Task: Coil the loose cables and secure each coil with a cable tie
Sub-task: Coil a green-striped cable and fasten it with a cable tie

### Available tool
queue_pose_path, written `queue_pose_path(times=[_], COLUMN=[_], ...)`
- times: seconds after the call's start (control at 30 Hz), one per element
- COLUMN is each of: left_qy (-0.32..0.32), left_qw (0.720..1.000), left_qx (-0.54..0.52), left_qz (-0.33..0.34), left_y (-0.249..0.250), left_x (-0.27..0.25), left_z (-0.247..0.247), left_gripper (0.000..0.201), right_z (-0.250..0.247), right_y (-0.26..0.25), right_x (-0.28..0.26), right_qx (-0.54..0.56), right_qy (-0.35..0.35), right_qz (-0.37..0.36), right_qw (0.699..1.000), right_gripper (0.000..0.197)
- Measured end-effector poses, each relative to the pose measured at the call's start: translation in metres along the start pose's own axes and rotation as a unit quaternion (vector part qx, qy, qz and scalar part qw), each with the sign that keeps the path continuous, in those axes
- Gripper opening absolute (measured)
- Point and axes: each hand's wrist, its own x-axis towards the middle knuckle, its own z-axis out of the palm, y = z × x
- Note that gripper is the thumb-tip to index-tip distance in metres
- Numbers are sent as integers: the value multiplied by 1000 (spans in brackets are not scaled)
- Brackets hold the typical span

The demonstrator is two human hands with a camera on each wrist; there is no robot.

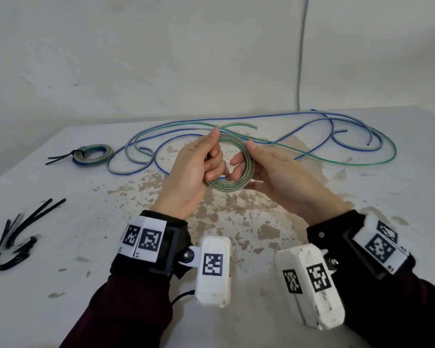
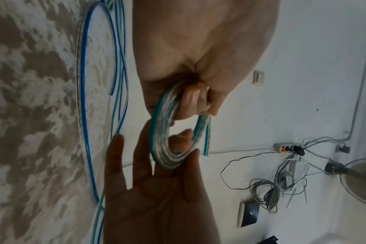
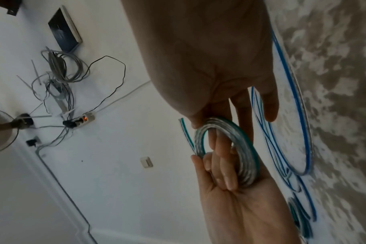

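Both wrists carry tagged white camera housings. Left to right: spare black cable ties (image 1: pixel 23 232) lie on the desk (image 1: pixel 86 285); a finished tied coil (image 1: pixel 93 155) sits farther back. My left hand (image 1: pixel 194 172) grips the green-striped coil (image 1: pixel 236 182) with curled fingers. My right hand (image 1: pixel 274 172) pinches its opposite edge. Loose blue cables (image 1: pixel 337 131) lie behind on the desk.

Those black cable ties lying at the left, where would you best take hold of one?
Judging by pose, pinch one black cable tie at its far straight tip from above: those tips fan apart on the white table, while the near ends bunch together and curl.
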Motion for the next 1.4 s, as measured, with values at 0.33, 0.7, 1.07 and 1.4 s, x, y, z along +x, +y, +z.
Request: queue_pose_path(times=[0.33, 0.7, 1.07, 1.4], left_qy=[-63, -48, 19, 57], left_qw=[989, 994, 995, 992], left_qx=[130, 96, 71, 100], left_qz=[-7, -8, -67, -55], left_y=[2, 2, -10, 4], left_x=[-3, -3, -1, -37], left_z=[-2, -6, -4, -24], left_gripper=[39, 39, 38, 36], right_z=[-7, -1, 5, 32], right_y=[-10, -7, 9, 8], right_x=[-2, -4, 1, 3], right_qx=[24, -25, -114, -46], right_qy=[-32, 20, 15, -42], right_qz=[91, -1, -16, 23], right_qw=[995, 999, 993, 998], right_gripper=[81, 31, 37, 33])
